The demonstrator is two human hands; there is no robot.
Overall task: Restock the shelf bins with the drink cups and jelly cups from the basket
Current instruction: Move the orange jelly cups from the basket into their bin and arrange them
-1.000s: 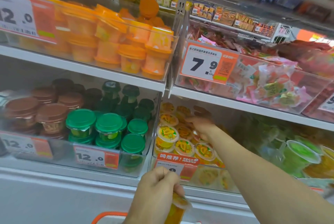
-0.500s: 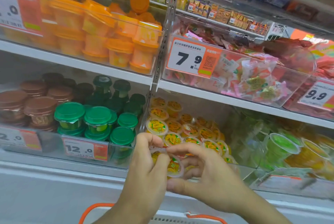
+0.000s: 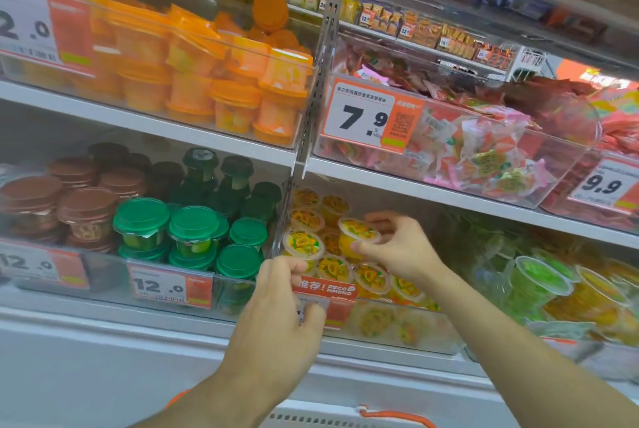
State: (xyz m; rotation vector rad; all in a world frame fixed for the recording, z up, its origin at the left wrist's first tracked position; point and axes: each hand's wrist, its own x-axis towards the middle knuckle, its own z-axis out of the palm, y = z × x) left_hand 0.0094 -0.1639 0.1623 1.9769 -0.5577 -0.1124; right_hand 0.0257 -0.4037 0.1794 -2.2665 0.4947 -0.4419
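My right hand pinches a small yellow jelly cup by its rim, just above the clear bin on the lower shelf. That bin holds several yellow jelly cups with printed foil lids. My left hand is at the bin's front left corner. Its fingers curl over the rim and its thumb lies on the orange label. A strip of the basket shows at the bottom edge, along with its orange handle.
Left of the upright post a bin holds green-lidded cups and brown-lidded cups. Orange cups fill the bin above. Wrapped sweets sit upper right, green and yellow cups lower right.
The jelly cup went from my left hand to my right hand in front of the shelf. My right hand then carried it up over the yellow bin, while my left hand moved onto the bin's front.
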